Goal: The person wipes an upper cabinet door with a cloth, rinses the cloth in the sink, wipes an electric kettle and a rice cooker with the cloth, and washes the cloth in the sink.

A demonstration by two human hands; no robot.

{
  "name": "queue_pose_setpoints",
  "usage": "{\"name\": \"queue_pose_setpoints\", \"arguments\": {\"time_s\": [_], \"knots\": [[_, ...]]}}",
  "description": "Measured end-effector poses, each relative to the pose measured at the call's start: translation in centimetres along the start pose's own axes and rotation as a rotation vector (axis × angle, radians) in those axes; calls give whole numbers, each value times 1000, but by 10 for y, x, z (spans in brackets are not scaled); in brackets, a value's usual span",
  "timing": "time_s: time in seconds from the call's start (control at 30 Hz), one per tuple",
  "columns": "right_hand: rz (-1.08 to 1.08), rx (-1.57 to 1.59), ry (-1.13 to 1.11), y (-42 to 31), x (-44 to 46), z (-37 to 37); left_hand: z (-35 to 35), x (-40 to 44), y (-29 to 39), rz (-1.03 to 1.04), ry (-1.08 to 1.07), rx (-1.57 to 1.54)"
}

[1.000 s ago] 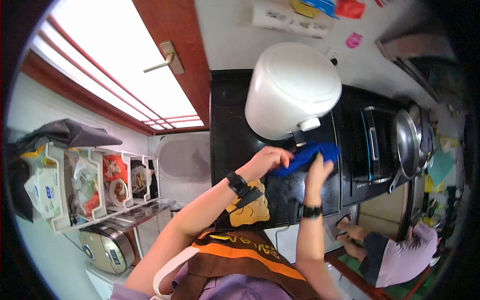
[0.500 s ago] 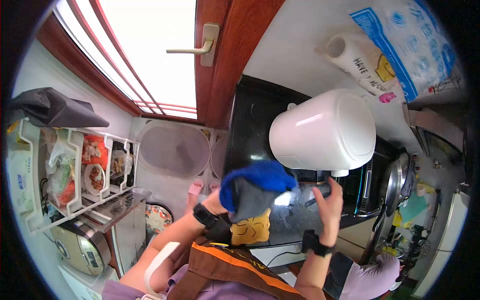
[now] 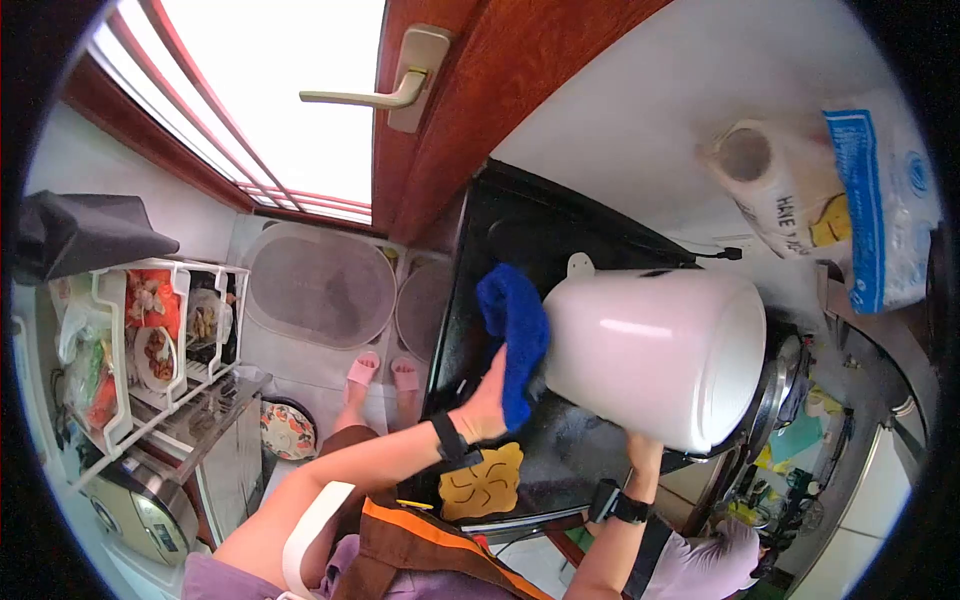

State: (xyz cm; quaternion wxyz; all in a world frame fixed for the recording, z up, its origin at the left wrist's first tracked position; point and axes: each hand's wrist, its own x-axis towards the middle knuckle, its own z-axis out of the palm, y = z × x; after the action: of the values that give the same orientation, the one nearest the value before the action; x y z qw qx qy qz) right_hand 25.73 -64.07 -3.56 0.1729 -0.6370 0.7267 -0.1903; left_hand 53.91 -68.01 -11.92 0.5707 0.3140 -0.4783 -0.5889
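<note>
— So, starting close in: wearing what?
— Brown apron [image 3: 425, 540] with an orange band, dark wristbands [image 3: 628, 508] on both arms.
— And with the left hand [image 3: 487, 405]?
— Clasping a blue cloth [image 3: 514, 320], fingers mostly hidden behind it. Bunched over the black bench [image 3: 575, 450], just beside a white appliance [image 3: 640, 345]; touching it or not, cannot tell.
— Next, with the right hand [image 3: 643, 452]?
— Up against the lower side of that white appliance, fingers out of sight; cannot tell whether spread or curled.
— Appliance upright?
— Tilted, by the look of it, round rim end away from the cloth.
— Anything nearby?
— Yes: a mustard mat [image 3: 480, 485] with dark curved lines, at the bench's near edge, between both forearms.
— And farther off?
— Pink slippers [image 3: 363, 367] to the left, then a white rack [image 3: 183, 340] carrying bags and a bowl of food [image 3: 157, 357]. Over to the right, low down, another person's pale top [image 3: 705, 562].
— Farthest of all?
— Along the wall, a printed paper roll [image 3: 785, 205] beside a blue-and-clear bag [image 3: 880, 215]; higher up, a lever handle [image 3: 412, 85] on a reddish frame [image 3: 480, 115].
</note>
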Motion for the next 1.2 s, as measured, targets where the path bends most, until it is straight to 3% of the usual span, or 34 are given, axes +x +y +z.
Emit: {"name": "queue_pose_setpoints", "arguments": {"time_s": [0.07, 0.1, 0.2, 0.23, 0.27, 0.33, 0.43, 0.47, 0.53, 0.63, 0.73, 0.8, 0.87, 0.93, 0.97, 1.0, 1.07, 1.17, 1.2], "knots": [[83, 134, -56, 25, -13, -12, 19, 11, 20, 141, 57, 82], [77, -37, -131, 76, -9, -16, 34, 5, -4, 31, 119, 178], [93, 62, -63, 44, -22, -26, 21, 45, -2, 141, 73, 280], [101, 61, -59, 44, -24, -28, 20, 63, -1, 74, 74, 84], [110, 56, -58, 45, -26, -31, 6, 84, 0, 189, 4, 205], [121, 61, -52, 48, -28, -34, -4, 130, 2, 212, -169, 98], [142, 69, -49, 49, -35, -34, -2, 197, 6, -188, -582, 129], [146, 73, -46, 49, -37, -34, 0, 222, 5, -222, -772, 230], [155, 68, -47, 48, -40, -35, 16, 253, -19, -481, -893, 17], [152, 71, -49, 48, -36, -32, 15, 264, -6, -538, -886, 109], [144, 72, -42, 45, -31, -29, 9, 257, -6, -454, -855, 185], [138, 74, -38, 43, -27, -26, 6, 251, -39, -190, -902, 666], [136, 76, -35, 41, -23, -24, -12, 222, -6, -401, -784, 260], [138, 76, -24, 39, -23, -23, -26, 188, -7, -165, -669, 298], [141, 74, -24, 38, -22, -21, -31, 169, -6, 130, -549, 352], [146, 73, -21, 38, -23, -23, -32, 156, -10, 21, -506, 64], [152, 72, -19, 37, -25, -23, -48, 126, 19, -248, -543, 24], [160, 74, -18, 37, -26, -24, -46, 98, 9, -183, -434, -59], [161, 76, -17, 38, -26, -25, -42, 99, 5, -72, -355, 50]]}}
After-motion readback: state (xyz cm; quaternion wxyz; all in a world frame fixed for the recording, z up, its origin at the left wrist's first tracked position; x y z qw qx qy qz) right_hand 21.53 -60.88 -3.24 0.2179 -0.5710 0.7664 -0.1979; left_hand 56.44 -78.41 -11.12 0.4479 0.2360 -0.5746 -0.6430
